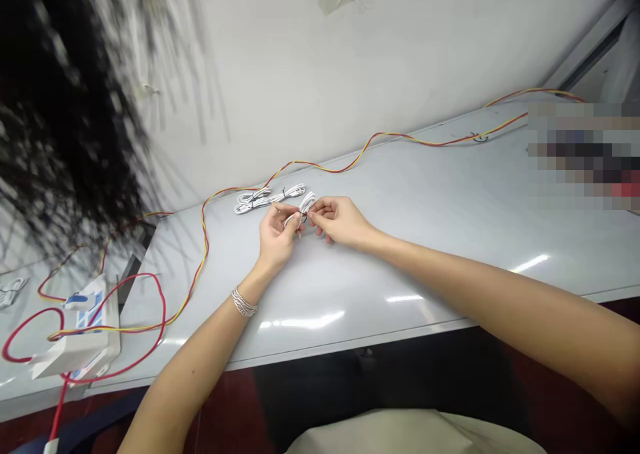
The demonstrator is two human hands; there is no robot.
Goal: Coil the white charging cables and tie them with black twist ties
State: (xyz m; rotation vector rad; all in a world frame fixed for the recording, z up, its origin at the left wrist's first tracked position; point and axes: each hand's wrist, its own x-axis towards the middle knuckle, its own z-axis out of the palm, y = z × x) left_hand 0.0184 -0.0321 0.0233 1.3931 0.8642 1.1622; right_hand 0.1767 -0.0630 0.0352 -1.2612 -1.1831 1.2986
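Observation:
My left hand and my right hand meet above the table, both pinching a small coil of white cable. A thin black tie sits at the coil's middle, partly hidden by my fingers. Just beyond my left hand, two more bundled white cable coils lie side by side on the pale grey table, each with a dark tie. Neither touches my hands. A silver chain bracelet circles my left wrist.
A twisted red and yellow wire runs along the table's back edge by the wall. At the left stands a white box looped with red wire. Blurred dark hair covers the upper left, and a pixelated patch hides the right.

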